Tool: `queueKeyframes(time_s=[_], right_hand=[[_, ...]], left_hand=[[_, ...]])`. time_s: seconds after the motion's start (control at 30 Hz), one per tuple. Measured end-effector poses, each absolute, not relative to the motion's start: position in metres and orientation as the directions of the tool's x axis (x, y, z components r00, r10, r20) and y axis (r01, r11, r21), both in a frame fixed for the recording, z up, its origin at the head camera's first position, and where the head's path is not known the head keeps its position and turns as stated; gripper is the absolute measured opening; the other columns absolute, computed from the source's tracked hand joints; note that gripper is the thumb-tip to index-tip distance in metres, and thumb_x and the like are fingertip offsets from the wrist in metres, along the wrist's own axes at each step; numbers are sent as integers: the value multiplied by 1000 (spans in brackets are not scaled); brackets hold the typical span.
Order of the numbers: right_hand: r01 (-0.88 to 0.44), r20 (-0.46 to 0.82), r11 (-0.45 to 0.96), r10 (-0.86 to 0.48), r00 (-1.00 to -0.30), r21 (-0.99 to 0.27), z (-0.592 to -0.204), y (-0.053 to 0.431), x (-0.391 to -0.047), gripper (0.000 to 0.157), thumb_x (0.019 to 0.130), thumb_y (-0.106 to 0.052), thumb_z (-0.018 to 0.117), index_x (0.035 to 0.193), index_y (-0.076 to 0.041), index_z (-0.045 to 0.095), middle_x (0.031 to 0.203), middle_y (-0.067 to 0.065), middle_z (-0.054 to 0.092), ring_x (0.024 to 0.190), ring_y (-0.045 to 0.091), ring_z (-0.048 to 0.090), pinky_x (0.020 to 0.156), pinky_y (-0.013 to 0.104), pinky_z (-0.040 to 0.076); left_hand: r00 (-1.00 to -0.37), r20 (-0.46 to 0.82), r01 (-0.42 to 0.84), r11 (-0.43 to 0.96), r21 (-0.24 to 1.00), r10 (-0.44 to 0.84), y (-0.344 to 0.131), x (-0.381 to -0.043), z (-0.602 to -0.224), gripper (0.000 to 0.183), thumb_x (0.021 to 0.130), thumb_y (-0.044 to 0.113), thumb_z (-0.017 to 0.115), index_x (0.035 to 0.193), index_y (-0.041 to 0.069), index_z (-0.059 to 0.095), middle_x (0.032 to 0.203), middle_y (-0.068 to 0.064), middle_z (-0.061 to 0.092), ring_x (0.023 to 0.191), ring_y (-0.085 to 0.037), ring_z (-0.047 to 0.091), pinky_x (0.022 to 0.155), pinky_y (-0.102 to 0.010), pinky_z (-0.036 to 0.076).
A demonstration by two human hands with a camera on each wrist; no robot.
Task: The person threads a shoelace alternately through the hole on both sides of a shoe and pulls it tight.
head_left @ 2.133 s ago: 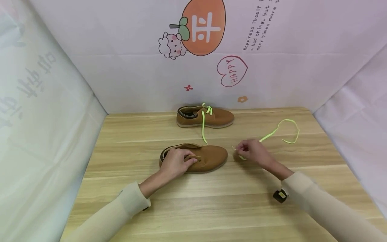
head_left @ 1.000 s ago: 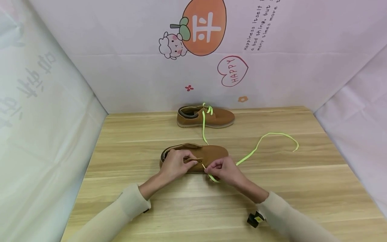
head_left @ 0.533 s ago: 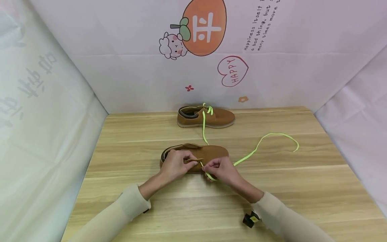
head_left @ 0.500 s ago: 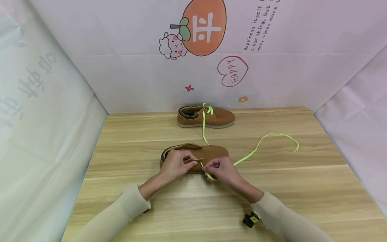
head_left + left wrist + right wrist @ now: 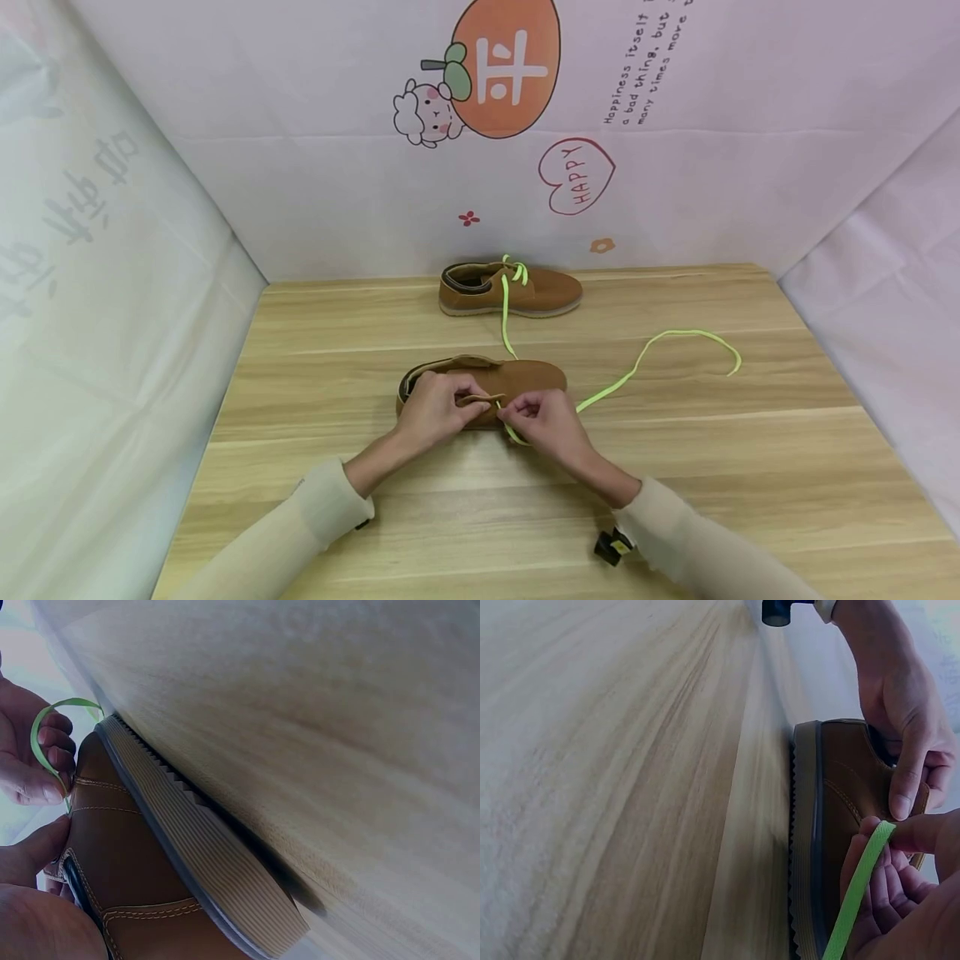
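Observation:
A brown leather shoe (image 5: 534, 377) lies on the table in front of me, toe to the right. My left hand (image 5: 435, 408) pinches its near eyelet flap between thumb and fingers. My right hand (image 5: 551, 425) pinches a bright green shoelace (image 5: 618, 385) close to its tip, right at the front eyelet. Below those fingers the lace hangs in a small loop, and its long tail curves away over the table to the right. In the right wrist view the flat lace (image 5: 859, 891) runs down from the pinching fingertips. The lace tip is hidden by the fingers.
Behind stands a matching brown shoe (image 5: 555, 290), its green lace (image 5: 506, 317) trailing toward the nearer shoe. The wooden table (image 5: 480, 525) is bounded by white printed cloth (image 5: 330, 183) at the back and sides.
My right hand has come from right of the toe to the front eyelet, bringing the lace tip and dragging the tail along. Over the last half second it has edged closer. My left hand stays put.

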State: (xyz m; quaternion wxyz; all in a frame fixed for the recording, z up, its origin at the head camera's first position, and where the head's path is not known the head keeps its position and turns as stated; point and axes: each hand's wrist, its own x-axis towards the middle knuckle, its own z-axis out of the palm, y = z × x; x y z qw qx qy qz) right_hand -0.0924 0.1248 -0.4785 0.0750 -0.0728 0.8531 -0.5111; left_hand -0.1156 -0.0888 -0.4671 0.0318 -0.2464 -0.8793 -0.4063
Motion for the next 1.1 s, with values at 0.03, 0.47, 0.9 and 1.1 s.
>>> queueKeyframes(time_s=[0.03, 0.47, 0.9, 1.1], right_hand=[[-48, -51, 471, -196, -979, -881, -478, 124, -92, 11, 91, -9, 80, 82, -4, 80, 72, 0, 75, 58, 6, 58, 51, 19, 41], [-91, -1, 497, -182, -983, -863, -478, 120, -93, 12, 93, -12, 80, 82, -8, 80, 69, -3, 72, 53, 5, 52, 48, 19, 36], [-219, 152, 563, -163, -975, -797, -479, 120, -94, 16, 86, -9, 87, 76, -10, 74, 66, -3, 70, 54, 3, 59, 49, 21, 47], [-406, 361, 614, -204, -910, -677, -485, 122, -96, 23, 77, -3, 92, 86, -7, 71, 76, 2, 69, 63, 7, 63, 56, 21, 53]], left_hand=[[-875, 259, 462, 549, 697, 409, -89, -116, -467, 8, 85, 10, 89, 87, 14, 82, 85, 3, 80, 59, 2, 45, 56, -18, 39], [-877, 254, 459, 555, 694, 407, -88, -116, -467, 8, 85, 9, 89, 87, 13, 82, 85, 2, 80, 60, 1, 47, 55, -18, 39], [-843, 312, 522, 530, 668, 438, -89, -116, -469, 12, 82, 6, 90, 85, 15, 82, 85, 2, 81, 63, 3, 55, 59, -18, 47], [-810, 368, 579, 516, 632, 457, -90, -115, -470, 15, 82, 2, 89, 82, 15, 82, 82, 4, 80, 68, -1, 66, 62, -17, 52]])
